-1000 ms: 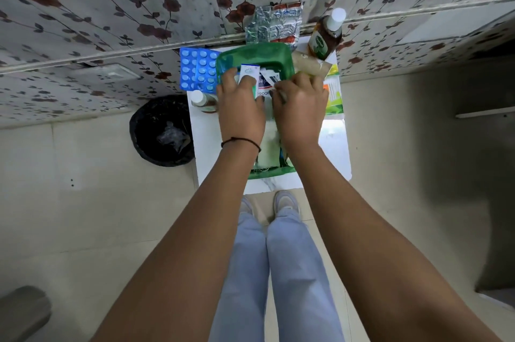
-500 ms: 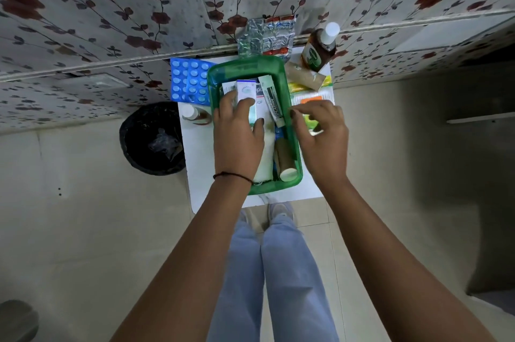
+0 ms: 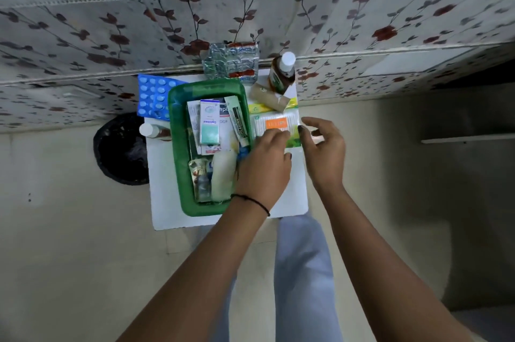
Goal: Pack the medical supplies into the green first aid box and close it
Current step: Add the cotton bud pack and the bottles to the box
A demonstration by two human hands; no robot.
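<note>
The green first aid box (image 3: 178, 146) lies open on a small white table (image 3: 295, 191). It holds a teal and white carton (image 3: 209, 124), an ointment tube (image 3: 237, 121), a white roll (image 3: 223, 174) and other small packs. Just right of the box lies a clear packet with an orange label (image 3: 274, 123). My left hand (image 3: 264, 166) reaches across the box's right edge, fingertips resting on that packet. My right hand (image 3: 324, 152) hovers at the packet's right edge with fingers spread and thumb near it.
A blue blister pack (image 3: 153, 99) and a small white-capped bottle (image 3: 152, 130) lie left of the box. Silver blister strips (image 3: 231, 63), a brown bottle (image 3: 281, 74) and a tan bandage roll (image 3: 269, 98) sit behind. A black bin (image 3: 122, 149) stands on the floor, left.
Both hands have left the box's contents and moved right. My left hand now rests on the orange-label packet; my right hand has opened beside it.
</note>
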